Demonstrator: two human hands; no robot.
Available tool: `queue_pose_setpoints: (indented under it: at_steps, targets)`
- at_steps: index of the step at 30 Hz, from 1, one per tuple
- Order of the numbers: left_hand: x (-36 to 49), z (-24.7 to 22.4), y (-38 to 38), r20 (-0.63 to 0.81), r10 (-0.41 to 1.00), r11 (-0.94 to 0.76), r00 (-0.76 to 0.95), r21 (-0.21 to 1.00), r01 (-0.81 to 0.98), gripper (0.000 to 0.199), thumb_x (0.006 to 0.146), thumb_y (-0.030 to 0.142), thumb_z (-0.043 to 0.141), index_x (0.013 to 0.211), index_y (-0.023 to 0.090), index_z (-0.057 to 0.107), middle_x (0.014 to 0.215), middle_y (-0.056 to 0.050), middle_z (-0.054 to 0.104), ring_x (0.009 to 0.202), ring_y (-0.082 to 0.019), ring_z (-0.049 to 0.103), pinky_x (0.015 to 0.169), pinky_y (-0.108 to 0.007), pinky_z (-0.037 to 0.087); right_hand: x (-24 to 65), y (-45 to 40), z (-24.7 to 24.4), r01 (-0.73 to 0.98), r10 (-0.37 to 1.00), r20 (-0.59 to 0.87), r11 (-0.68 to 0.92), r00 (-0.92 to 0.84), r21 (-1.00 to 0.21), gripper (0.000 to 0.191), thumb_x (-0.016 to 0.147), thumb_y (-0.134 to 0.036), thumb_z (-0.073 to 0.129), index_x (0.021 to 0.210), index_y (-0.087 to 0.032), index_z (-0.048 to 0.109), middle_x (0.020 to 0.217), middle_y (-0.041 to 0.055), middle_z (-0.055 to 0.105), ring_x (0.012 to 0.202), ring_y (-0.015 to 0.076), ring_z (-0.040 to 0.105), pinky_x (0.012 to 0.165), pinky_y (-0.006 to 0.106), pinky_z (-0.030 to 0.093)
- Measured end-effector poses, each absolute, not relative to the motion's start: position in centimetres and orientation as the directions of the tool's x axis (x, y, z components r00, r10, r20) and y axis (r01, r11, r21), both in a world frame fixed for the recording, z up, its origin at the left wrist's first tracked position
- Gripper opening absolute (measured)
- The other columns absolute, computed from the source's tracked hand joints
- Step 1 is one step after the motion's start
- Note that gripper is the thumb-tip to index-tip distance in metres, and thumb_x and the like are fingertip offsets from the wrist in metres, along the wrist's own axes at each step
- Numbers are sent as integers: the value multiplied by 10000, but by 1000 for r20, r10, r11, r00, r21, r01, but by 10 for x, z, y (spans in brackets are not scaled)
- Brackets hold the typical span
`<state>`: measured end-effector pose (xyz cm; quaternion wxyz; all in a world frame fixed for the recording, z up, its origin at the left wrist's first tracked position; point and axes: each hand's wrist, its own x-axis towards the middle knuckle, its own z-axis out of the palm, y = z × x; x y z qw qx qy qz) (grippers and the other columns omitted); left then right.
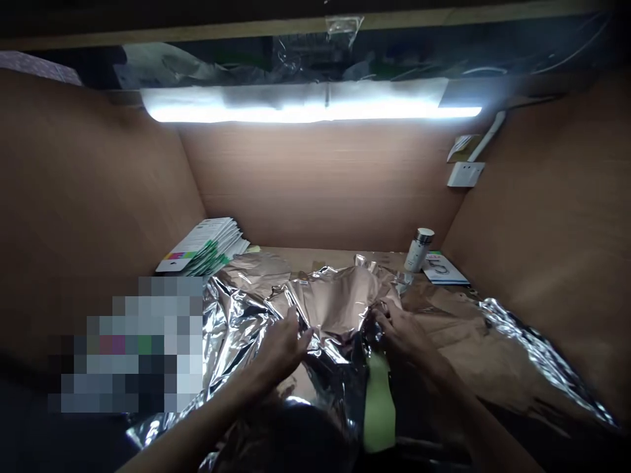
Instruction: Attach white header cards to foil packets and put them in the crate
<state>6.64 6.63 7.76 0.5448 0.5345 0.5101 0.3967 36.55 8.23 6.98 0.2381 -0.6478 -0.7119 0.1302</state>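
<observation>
A large crinkled sheet of shiny silver foil [340,299] is spread over the work surface, its folds reflecting the brown walls. My left hand [280,345] lies over the foil left of the middle, thumb and fingers apart, with nothing seen in it. To the right, the fingers of my right hand [399,328] are bent and pinched on the edge of the foil. Below that hand hangs a pale yellow-green strip [379,407]; whether the fingers also touch its top end cannot be made out. The foil nearest me is dark.
A stack of white printed cards [210,246] lies at the back left. A white bottle [419,251] with a metal lid stands at the back right beside a marked card [444,269]. Wooden panels enclose the bench. A bright tube light [315,115] hangs above; a white socket [466,174] is on the right.
</observation>
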Motion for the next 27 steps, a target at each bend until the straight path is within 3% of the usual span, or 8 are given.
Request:
queue_pose_setpoints:
  at_steps: [1,3,6,9,13,17,22,27]
  targets:
    - [61,75,66,22,975,-98,223,937,336,406,882,117,667,1283,159,620,1341,-160,656,1330,-343,558,1136,-509,413,365,84,72,873,990,138,98,-35,-478,471,1062,-499,313,1343,-205,549,1186,136,704,1060,294,665,876,364,485]
    - [56,65,69,168,858,-491,486,549,676,649,882,33,586,1496,202,458,1593,-151,444,1498,-355,359,1208,-550,307,360,81,75,927,993,122,44,2,-374,493,1060,-456,325,1407,-157,509,1223,172,695,1095,314,651,903,383,464]
    - [54,46,83,7,703,-711,711,-6,703,696,928,82,569,1576,179,335,1594,-192,432,1483,-384,380,1154,-561,389,353,70,62,985,987,148,-34,59,-167,679,1030,-493,394,1574,-91,338,1518,242,495,1351,397,477,1063,518,373]
    - [46,38,100,-74,672,-734,737,-197,650,531,979,107,511,1503,150,438,1393,-195,617,1267,-336,609,1005,-468,518,364,61,37,995,999,24,-35,37,-89,789,1011,-625,369,1652,-194,210,1690,162,239,1524,424,215,1151,665,215]
    - [28,53,107,-65,706,-697,705,-238,676,266,953,41,495,1149,110,661,1024,-164,730,906,-286,718,796,-393,555,396,67,22,996,987,-159,-39,27,-75,693,1038,-604,290,1644,-272,243,1714,108,180,1575,361,93,1175,711,99]
    - [26,68,70,-20,741,-656,671,-238,716,300,939,27,493,1174,123,652,980,-129,734,841,-258,706,771,-381,542,400,75,44,954,999,-49,-26,12,-300,631,1006,-569,423,1505,-187,475,1580,192,430,1479,369,339,1181,589,226]
    - [47,63,4,-150,723,-690,674,-135,711,326,955,120,541,1257,120,663,950,-137,748,884,-298,705,815,-436,544,360,76,60,731,979,-180,-55,-94,-680,593,1040,-629,283,977,-173,658,915,126,719,819,255,689,757,374,527]
    - [32,61,20,22,682,-731,731,35,681,708,960,551,606,1574,257,410,1600,-148,451,1477,-389,385,1179,-599,322,336,70,39,593,951,-223,-53,-217,-804,423,957,-589,556,1068,-186,621,852,50,705,680,183,649,588,273,482]
